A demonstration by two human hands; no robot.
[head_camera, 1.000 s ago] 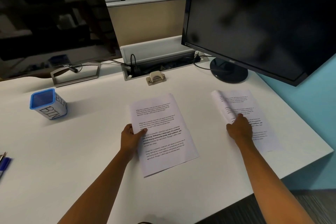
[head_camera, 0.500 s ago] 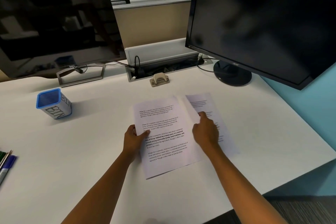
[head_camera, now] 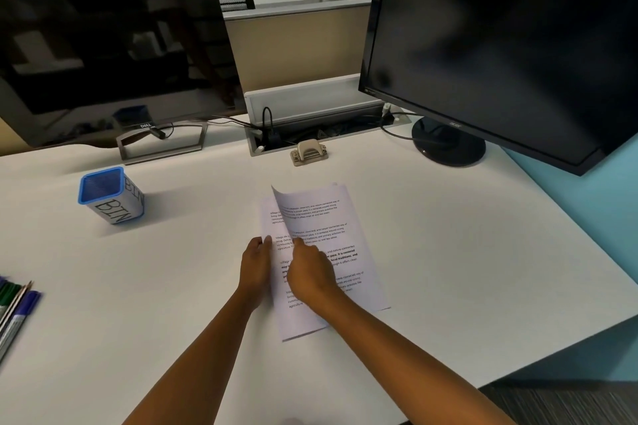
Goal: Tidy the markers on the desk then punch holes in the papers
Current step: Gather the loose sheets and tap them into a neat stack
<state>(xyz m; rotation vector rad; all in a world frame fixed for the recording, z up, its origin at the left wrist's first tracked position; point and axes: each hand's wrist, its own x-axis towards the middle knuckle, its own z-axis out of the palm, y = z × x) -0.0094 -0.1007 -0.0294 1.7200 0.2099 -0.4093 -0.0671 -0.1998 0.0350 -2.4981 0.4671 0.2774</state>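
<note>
Two printed sheets lie at the desk's middle. The upper paper (head_camera: 324, 214) rests over the lower paper (head_camera: 267, 214), its left edge curled up. My right hand (head_camera: 312, 272) pinches the upper paper's left edge. My left hand (head_camera: 257, 262) lies on the lower paper's left edge, pressing it down. A beige hole punch (head_camera: 308, 152) sits behind the papers, by the cable tray. Several markers (head_camera: 15, 314), green and blue, lie at the far left edge, partly cut off. A blue-rimmed holder marked BIN (head_camera: 110, 195) stands at the left.
A Dell monitor (head_camera: 110, 55) stands at the back left and an Acer monitor (head_camera: 500, 55) at the back right, its round base (head_camera: 448, 145) on the white desk (head_camera: 155, 286). An open cable tray (head_camera: 321, 128) runs between them. The desk's edge falls away at the lower right.
My right hand has carried the second sheet from the right side of the desk leftward onto the first sheet. My left hand stayed on the first sheet's left edge.
</note>
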